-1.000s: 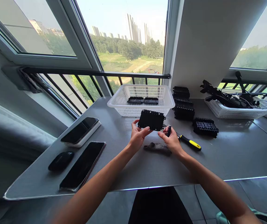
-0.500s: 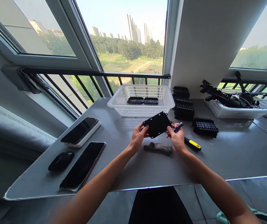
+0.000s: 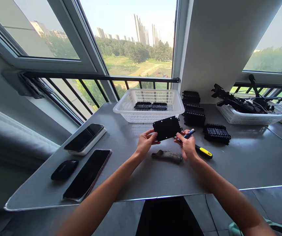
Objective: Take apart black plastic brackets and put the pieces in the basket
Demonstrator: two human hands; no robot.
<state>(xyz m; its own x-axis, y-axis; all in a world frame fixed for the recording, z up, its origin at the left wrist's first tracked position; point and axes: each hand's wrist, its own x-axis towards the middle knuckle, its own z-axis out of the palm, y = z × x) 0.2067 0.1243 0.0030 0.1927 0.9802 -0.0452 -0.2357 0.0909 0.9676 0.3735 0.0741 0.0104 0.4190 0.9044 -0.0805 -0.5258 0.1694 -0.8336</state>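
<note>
A flat black plastic plate [image 3: 166, 127] is held above the grey table [image 3: 136, 177] between both hands. My left hand [image 3: 145, 143] pinches its lower left edge. My right hand [image 3: 187, 145] grips its right edge and also has a small blue pen-like tool [image 3: 188, 133] in its fingers. Just below the hands lies a dark grey cloth [image 3: 167, 156]. A screwdriver with a yellow and black handle [image 3: 203, 152] lies on the table beside my right hand.
A white basket [image 3: 172, 105] behind the hands contains two black parts [image 3: 150, 106]. Stacks of black parts [image 3: 193, 111] and one single part [image 3: 216, 133] sit to the right. A second basket [image 3: 251, 118] of cables stands far right. Two phones [image 3: 88, 173] and a mouse [image 3: 64, 169] lie left.
The black plate has been turned from upright and facing me to tilted, then levelled out flatter and raised slightly toward the basket. My right hand shifted up with the blue tool.
</note>
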